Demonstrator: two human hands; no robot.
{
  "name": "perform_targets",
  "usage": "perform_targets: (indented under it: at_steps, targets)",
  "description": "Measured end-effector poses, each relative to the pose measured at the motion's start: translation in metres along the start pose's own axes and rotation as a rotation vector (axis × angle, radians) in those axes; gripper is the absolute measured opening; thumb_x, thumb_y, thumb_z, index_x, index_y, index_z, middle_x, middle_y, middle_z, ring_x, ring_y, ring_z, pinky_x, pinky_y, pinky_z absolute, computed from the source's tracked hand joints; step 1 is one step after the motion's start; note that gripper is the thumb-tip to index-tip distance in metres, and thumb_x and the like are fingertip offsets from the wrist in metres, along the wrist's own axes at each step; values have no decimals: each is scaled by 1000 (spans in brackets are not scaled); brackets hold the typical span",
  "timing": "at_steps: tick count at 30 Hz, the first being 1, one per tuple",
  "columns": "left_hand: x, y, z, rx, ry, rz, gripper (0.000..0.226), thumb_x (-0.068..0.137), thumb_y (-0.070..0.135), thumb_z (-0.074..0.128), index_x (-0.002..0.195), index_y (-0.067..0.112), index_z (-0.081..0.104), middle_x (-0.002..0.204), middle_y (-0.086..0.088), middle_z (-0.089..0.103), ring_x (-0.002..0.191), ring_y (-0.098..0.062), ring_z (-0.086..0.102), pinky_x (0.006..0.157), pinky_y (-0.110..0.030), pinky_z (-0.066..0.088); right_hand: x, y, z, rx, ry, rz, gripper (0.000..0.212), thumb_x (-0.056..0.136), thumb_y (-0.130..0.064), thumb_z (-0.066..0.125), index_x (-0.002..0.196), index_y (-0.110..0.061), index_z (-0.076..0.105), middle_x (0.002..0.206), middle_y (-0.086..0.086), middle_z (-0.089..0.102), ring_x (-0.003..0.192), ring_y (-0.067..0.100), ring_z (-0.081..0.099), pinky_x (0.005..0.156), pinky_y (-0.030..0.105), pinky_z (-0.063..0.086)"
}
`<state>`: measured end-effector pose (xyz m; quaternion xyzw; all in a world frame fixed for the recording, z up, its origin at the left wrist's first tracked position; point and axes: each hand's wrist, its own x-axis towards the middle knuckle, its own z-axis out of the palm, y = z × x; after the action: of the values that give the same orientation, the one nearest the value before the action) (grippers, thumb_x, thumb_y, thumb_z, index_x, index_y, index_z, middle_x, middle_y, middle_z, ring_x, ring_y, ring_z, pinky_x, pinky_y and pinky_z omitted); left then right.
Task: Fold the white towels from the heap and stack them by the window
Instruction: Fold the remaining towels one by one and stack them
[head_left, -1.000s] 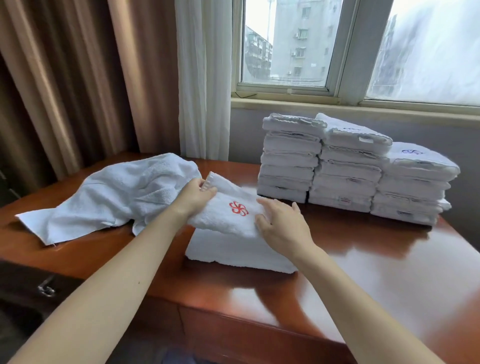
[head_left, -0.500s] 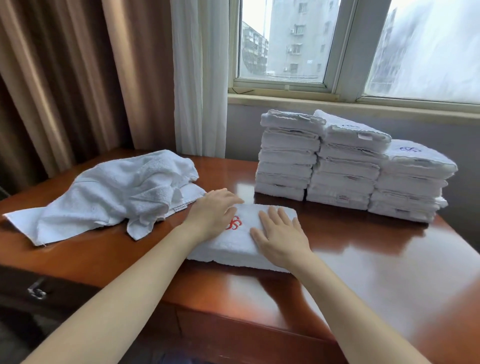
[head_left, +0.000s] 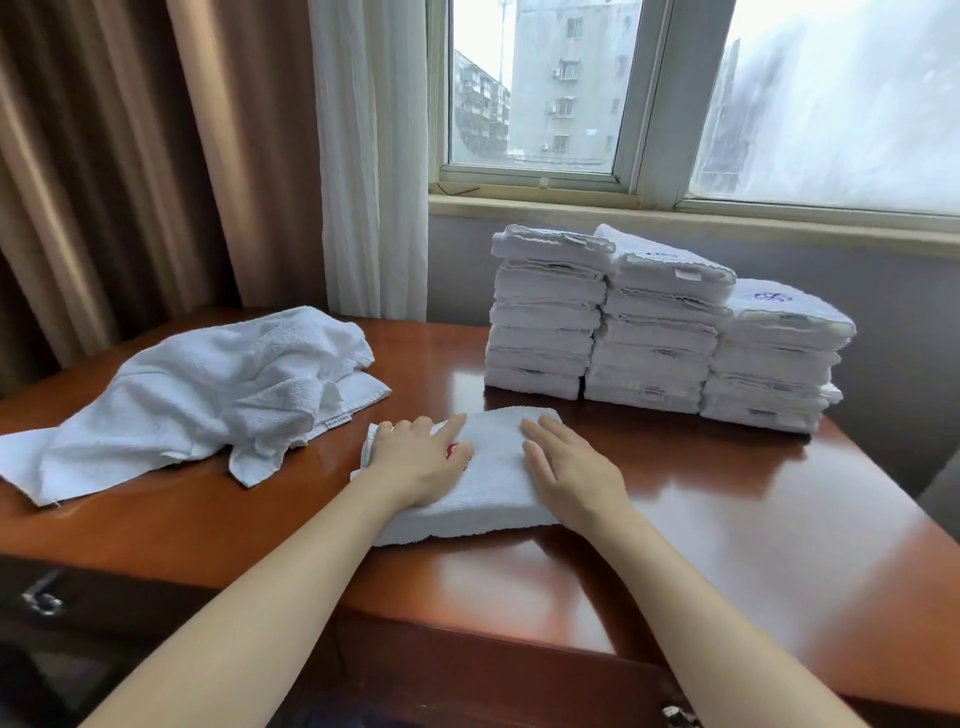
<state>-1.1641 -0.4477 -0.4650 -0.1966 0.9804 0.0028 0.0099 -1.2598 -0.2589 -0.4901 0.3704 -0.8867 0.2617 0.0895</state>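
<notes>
Palms down, your left hand (head_left: 422, 464) and right hand (head_left: 570, 470) press flat, fingers straight, on the folded towel (head_left: 493, 467).

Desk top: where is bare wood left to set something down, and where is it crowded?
Widest bare wood on the desk: right of the folded towel, in front of the three stacks. A narrower gap runs between the heap and the leftmost stack, toward the curtain. Crowded: the left side under the heap, the window side under the stacks.
</notes>
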Motion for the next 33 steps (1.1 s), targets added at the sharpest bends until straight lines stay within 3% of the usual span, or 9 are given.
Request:
perform_targets:
  at_steps: [6,10,12,15,18,20,26,29,33]
  targets:
    - [-21,35,-22,148,-190,-71,67,98,61,7,158,32,-1,151,-16,37,129,-40,46,101,-46,40,-31,14,-18,204,103,186,50,103,-36,38,152,-23,36,155,-6,39,144,14,30,113,33,29]
    - [-28,57,-35,176,-228,-16,75,96,68,10,157,26,16,151,-8,44,129,-35,50,100,-44,41,-45,23,-43,238,78,397,66,97,-40,41,156,-20,19,154,3,39,142,24,31,108,41,33]
    - [-28,64,-39,24,-242,16,68,98,64,18,153,24,29,151,-5,44,133,-30,46,105,-41,40,-49,30,-56,219,3,475,71,95,-43,42,157,-20,15,151,6,43,139,27,35,106,42,35]
    - [-29,69,-40,-285,-338,82,60,104,46,31,157,23,16,162,-1,24,141,-26,36,103,-37,44,-55,36,-71,219,-133,545,75,96,-45,44,157,-20,8,153,6,41,138,27,40,106,39,34]
    - [-31,69,-39,-621,-464,137,68,102,29,46,158,29,8,163,6,15,125,-16,43,66,-22,58,-60,38,-84,272,-183,563,65,94,-33,48,152,-23,21,138,5,54,115,25,55,95,37,47]
    - [-32,65,-37,-713,-522,200,73,99,23,55,158,32,12,160,8,19,116,-7,43,59,-11,52,-61,39,-92,372,-237,580,52,91,-23,47,141,-29,34,122,-2,60,104,23,60,82,40,58]
    - [-35,54,-23,-1037,-515,211,71,87,23,74,147,38,40,117,5,63,95,-3,68,74,-16,52,-77,41,-111,665,-411,595,78,91,-23,56,156,-34,14,122,-6,47,86,16,58,61,27,56]
    - [-35,54,-14,-1260,-549,185,72,84,13,76,144,37,44,123,-4,59,99,-12,71,81,-29,57,-88,43,-109,797,-389,550,85,86,-9,55,156,-37,16,146,-2,39,108,23,58,70,31,57]
    - [-37,62,-18,-1201,-552,247,77,83,16,77,146,38,39,124,0,60,105,-13,69,86,-30,57,-97,42,-111,799,-332,511,78,86,-2,51,151,-38,27,133,10,48,101,23,61,66,26,56]
